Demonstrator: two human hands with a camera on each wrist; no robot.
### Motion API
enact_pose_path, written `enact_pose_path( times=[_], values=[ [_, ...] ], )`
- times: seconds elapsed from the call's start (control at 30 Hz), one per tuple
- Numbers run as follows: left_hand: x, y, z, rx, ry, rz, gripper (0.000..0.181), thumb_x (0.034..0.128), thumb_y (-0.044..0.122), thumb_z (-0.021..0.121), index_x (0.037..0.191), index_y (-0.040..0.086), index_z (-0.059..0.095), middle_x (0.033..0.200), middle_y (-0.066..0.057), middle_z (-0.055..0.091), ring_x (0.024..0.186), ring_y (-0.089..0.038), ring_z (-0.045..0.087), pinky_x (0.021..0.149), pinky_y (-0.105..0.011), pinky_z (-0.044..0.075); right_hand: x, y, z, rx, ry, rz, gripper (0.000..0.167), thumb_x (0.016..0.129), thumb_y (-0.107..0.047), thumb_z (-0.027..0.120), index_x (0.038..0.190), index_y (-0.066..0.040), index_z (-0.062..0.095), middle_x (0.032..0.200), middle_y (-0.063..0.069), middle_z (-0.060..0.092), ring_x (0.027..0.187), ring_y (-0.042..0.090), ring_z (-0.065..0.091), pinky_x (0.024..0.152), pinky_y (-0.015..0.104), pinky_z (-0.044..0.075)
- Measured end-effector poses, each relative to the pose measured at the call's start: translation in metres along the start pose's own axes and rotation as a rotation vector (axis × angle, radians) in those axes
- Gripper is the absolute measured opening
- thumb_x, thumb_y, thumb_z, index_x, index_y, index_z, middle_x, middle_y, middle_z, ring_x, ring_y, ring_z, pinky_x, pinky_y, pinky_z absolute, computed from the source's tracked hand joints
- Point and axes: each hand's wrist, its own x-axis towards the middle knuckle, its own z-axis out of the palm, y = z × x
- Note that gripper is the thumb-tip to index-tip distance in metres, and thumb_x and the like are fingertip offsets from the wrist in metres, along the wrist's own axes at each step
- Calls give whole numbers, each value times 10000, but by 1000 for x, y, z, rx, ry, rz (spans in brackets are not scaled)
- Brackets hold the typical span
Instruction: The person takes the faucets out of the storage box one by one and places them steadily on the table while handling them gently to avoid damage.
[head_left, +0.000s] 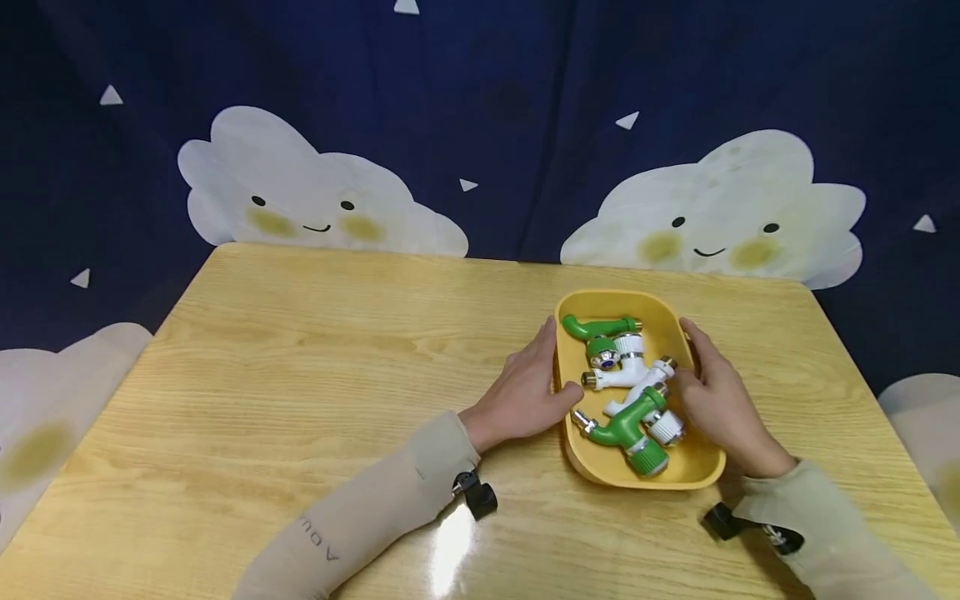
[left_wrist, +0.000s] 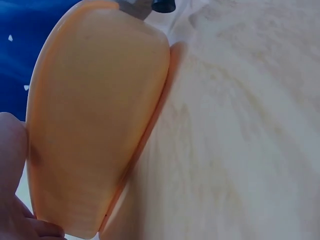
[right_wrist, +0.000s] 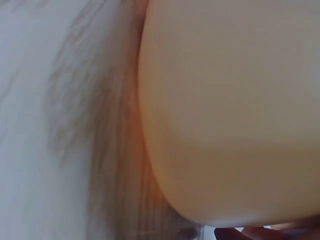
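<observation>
The left hand [head_left: 528, 387] gripped one long side of a yellow tub [head_left: 693, 467], its thumb hooked over the rim and its fingers along the outer wall. The right hand [head_left: 722, 406] held the opposite side, its thumb also over the rim. The tub was between the two hands, above the wooden table [head_left: 337, 358]; whether it touched the wood I cannot tell. Inside, a white tap [head_left: 622, 375] had its brass end just beside the left thumb, and another white tap [head_left: 641, 386] pointed toward the right thumb. One green tap [head_left: 600, 327] lay beyond the thumbs, another [head_left: 628, 427] nearer the wrists.
</observation>
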Motion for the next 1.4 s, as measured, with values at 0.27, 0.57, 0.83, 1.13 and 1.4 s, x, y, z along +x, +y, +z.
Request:
enact_pose_path(
  times=[0.27, 0.57, 0.83, 1.13, 1.4],
  values=[
    [-4, -10, -11, 0, -1, -4, 947, 948, 331, 557, 1646, 21, -4, 1747, -145, 73, 1618, -233, 172, 1296, -466, 238, 2, -10, 10, 26, -11, 9, 731, 1020, -80, 352, 1673, -147, 31, 1654, 306, 286, 1476, 474, 392, 1115, 602, 392],
    [-11, -26, -31, -32, 2, -30, 954, 959, 336, 561, 1651, 62, -35, 1748, -102, 84, 1605, -211, 191, 1294, -412, 244, 15, -25, 25, 111, -28, -11, 753, 1001, -63, 354, 1675, -168, 34, 1678, 268, 264, 1514, 463, 349, 1197, 644, 310],
    [-18, -37, -44, -31, 15, -26, 961, 952, 345, 556, 1648, 74, -49, 1745, -92, 87, 1602, -172, 181, 1294, -362, 231, 24, -35, 37, 185, -43, -40, 737, 998, -39, 349, 1670, -112, 55, 1673, 265, 275, 1512, 450, 359, 1206, 626, 312],
    [-24, -47, -55, -28, 0, -27, 957, 959, 334, 556, 1646, 96, -67, 1745, -87, 75, 1605, -159, 161, 1301, -353, 209, 25, -42, 49, 220, -43, -31, 746, 994, -35, 357, 1671, -127, 57, 1657, 268, 307, 1493, 429, 394, 1204, 589, 332],
    [-27, -54, -65, -48, -14, -23, 938, 980, 280, 556, 1646, 109, -82, 1751, -57, 29, 1611, -147, 132, 1307, -371, 189, 27, -51, 57, 213, -41, -26, 756, 987, -37, 369, 1672, -141, 66, 1699, 228, 236, 1559, 409, 299, 1254, 585, 261]
  ],
)
